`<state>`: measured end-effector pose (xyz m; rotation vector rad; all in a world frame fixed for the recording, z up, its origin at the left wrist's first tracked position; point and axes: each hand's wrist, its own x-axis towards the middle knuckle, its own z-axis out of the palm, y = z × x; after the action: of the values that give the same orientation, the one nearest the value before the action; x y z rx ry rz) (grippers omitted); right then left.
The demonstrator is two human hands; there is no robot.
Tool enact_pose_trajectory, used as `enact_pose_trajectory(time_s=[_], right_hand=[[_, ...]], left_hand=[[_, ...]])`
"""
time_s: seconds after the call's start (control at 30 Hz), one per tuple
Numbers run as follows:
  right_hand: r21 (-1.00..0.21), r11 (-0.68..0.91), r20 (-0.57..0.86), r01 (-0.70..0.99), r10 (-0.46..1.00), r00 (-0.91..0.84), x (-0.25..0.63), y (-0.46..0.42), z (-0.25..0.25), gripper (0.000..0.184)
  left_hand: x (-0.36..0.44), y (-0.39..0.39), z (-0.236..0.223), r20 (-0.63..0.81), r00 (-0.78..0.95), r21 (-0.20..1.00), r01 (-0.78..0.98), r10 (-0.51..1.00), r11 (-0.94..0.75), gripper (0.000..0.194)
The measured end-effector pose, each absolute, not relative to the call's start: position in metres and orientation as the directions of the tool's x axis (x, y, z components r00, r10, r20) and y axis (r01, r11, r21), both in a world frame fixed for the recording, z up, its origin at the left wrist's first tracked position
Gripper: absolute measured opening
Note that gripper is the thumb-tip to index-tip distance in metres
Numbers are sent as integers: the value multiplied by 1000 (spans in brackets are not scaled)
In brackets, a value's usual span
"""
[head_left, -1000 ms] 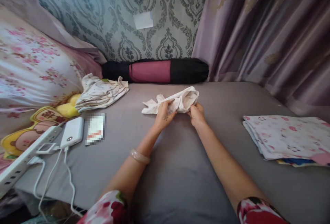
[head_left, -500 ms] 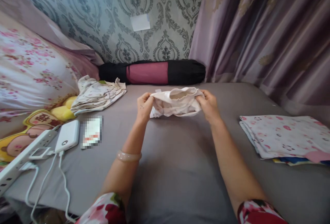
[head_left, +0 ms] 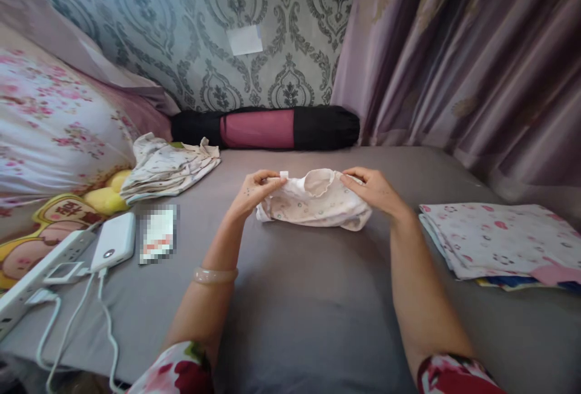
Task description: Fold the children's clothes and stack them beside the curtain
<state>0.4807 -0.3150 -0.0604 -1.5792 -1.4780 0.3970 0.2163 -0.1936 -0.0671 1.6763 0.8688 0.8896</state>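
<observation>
A small whitish baby garment (head_left: 313, 207) with faint little prints lies bunched and folded on the grey bed sheet (head_left: 308, 297). Its round, ruffled neck opening (head_left: 319, 183) faces up toward the far edge. At the garment's left end, my left hand (head_left: 255, 193) pinches the top edge between thumb and fingers, beside a small white tag (head_left: 284, 175). Just right of the neck opening, my right hand (head_left: 376, 189) has its thumb and fingers closed on the fabric. A pale bangle (head_left: 216, 276) circles my left forearm.
Folded printed cloth (head_left: 499, 239) lies at right; rumpled cloths (head_left: 170, 169) are at back left. A white power bank (head_left: 114, 239), cables (head_left: 106, 315) and a power strip (head_left: 43, 273) occupy the left. A black-and-maroon roll bag (head_left: 258, 128) lies along the wall.
The garment has come down and nearer, onto the sheet, and its printed front now shows more. My right hand has shifted slightly outward, fingers flatter over the cloth.
</observation>
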Motion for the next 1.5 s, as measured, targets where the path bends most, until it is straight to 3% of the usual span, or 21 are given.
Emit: enact_pose_trajectory(time_s=[0.17,0.43,0.7,0.93,1.1,1.27,1.37,1.43,1.5], right_hand=[[-716,87,290,693,939,182,486,-314,-67,25],[-729,83,149,680,988,38,487,-316,-71,31],[-723,109,62,682,994,-94,483,-324,-40,34],[-501,142,129,854,988,-89,483,-332,17,37],[-407,152,193,901,978,-78,486,-331,70,39],[-126,113,493,986,869,-36,481,-317,95,34],[44,58,601,997,796,-73,476,-306,87,33],[110,43,631,993,768,-103,474,-302,81,34],[117,2,719,993,690,-86,473,-300,78,34]], left_hand=[[210,-189,-68,126,570,960,135,812,-244,40],[189,-185,-64,101,606,940,201,789,-274,36],[167,-186,-40,184,695,853,239,695,-464,32],[158,-191,16,313,706,701,280,635,-656,34],[159,-191,66,422,631,618,325,651,-716,30],[170,-177,88,667,395,452,459,632,-765,20],[180,-170,82,694,364,387,539,622,-748,17],[188,-172,77,700,339,374,577,629,-727,18],[195,-176,74,774,208,384,597,598,-705,21]])
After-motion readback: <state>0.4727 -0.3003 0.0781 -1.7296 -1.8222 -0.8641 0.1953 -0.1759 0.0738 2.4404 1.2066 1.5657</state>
